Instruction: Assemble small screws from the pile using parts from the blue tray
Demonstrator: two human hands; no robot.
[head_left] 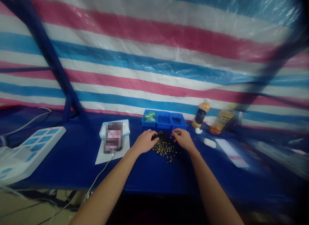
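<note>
A loose pile of small brass-coloured screws point(164, 149) lies on the blue table, with a patch of black screw-like pieces point(166, 138) at its back. At the pile's left edge, my left hand point(146, 141) rests with thumb and forefinger apart beside the black pieces. My right hand point(183, 139) is at the pile's right side, its thumb and fingertips drawn together; whatever sits between them is too small to make out. Just behind the pile stand three joined blue bins: the left bin point(149, 123) holds green packets, the middle bin point(164, 122) shows a bare floor, and the right bin point(178, 122) has something dark inside.
Two drink bottles point(201, 114) stand right of the bins, near a crumpled tissue point(198, 131) and a white case point(210, 143). A white card point(231, 153) lies further right. On the left are a cabled phone point(113, 138) on a tissue pack and a power strip point(36, 151).
</note>
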